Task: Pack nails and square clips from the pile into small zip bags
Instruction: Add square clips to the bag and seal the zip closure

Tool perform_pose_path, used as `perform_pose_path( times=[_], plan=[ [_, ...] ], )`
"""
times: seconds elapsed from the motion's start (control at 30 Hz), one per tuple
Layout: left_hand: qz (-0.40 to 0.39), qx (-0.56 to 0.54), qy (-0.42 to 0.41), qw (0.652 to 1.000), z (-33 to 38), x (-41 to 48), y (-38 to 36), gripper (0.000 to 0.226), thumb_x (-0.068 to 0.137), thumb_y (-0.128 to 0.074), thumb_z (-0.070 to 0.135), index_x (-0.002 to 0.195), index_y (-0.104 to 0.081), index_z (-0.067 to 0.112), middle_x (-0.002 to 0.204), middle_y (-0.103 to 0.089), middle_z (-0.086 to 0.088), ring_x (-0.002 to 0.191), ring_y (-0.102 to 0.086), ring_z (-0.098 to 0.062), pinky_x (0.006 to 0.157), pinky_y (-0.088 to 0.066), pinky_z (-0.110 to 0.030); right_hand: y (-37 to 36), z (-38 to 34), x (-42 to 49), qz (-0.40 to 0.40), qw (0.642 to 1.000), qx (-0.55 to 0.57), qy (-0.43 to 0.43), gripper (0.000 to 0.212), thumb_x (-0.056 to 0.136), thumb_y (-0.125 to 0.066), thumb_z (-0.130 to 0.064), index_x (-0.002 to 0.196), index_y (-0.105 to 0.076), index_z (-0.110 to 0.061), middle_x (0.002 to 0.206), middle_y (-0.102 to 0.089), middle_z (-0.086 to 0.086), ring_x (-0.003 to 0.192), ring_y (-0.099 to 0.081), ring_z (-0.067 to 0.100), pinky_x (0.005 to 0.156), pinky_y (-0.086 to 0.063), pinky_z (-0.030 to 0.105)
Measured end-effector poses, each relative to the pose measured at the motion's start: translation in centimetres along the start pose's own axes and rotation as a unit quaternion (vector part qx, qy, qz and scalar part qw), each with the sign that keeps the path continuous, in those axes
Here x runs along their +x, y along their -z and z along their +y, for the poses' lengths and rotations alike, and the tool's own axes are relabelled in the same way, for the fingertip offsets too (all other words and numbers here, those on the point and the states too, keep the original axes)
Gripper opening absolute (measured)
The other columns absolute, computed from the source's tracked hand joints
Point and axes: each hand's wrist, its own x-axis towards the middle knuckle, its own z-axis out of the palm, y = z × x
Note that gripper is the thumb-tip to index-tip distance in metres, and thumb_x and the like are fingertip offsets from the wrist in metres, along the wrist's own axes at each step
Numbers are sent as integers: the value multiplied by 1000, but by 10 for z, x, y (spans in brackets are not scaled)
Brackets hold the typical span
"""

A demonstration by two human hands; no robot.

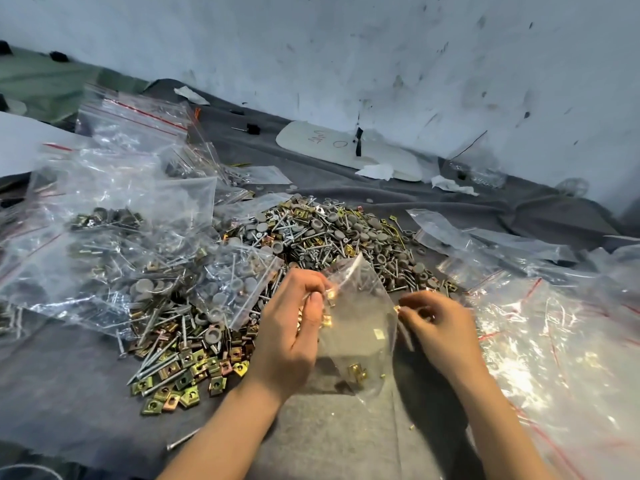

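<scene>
Head view of the packing surface, read from left to right. Far left, filled zip bags [114, 237] with red seal strips lie heaped on the grey cloth [69, 393]. Just beside them, loose square clips [187, 368] and nails [152, 363] spill toward the near edge. Centre, behind the hands, stands the pile [329, 237] of nails, clips and grey caps. In front of it the left hand [294, 327] has its fingers curled round the left edge of the small zip bag [360, 327], with several brass clips apparently trapped under the same fingers. The bag is held up off the cloth, mouth toward the pile, and one packed clip [356, 370] lies in its lower corner. The right hand [440, 323] pinches a single clip [398, 309] between thumb and fingertips at the bag's right edge; whether it also grips the film cannot be told. Far right lies a stack of empty bags [554, 323]. Likely faults from this position: the mouth, if held firmly on one side only, may sag closed, so that the clip strikes the film and drops onto the cloth; the clips crowded in the left hand may slip out if that grip shifts; a nail point could pierce the thin film
</scene>
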Motion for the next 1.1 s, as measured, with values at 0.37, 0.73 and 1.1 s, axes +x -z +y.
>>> perform_pose_path(
  times=[0.37,0.73,1.1],
  plan=[
    [0,-1,14,1000,-1,1,1,24,93,-40,10,91,-48,32,85,-53,8,68,-51,-10,60,-50,-39,-16,9,4,21,999,-39,2,19,77,-70,2,85,-60,-12,80,-60,0,77,-55,19,68,-43,28],
    [-48,49,-64,996,-8,1,0,11,94,-40,21,98,-50,20,104,-57,-2,94,-55,-5,80,-49,-25,30,-74,-16,49,937,244,244,19,81,-67,-10,88,-68,-28,81,-63,-10,74,-59,10,67,-44,14],
    [-61,25,-81,995,-3,0,1,13,88,-45,14,99,-53,18,109,-57,-3,95,-56,-7,83,-47,-17,31,-74,-25,62,956,150,246,9,83,-65,-12,89,-71,-16,94,-62,-5,96,-60,17,81,-46,26]
  ],
)
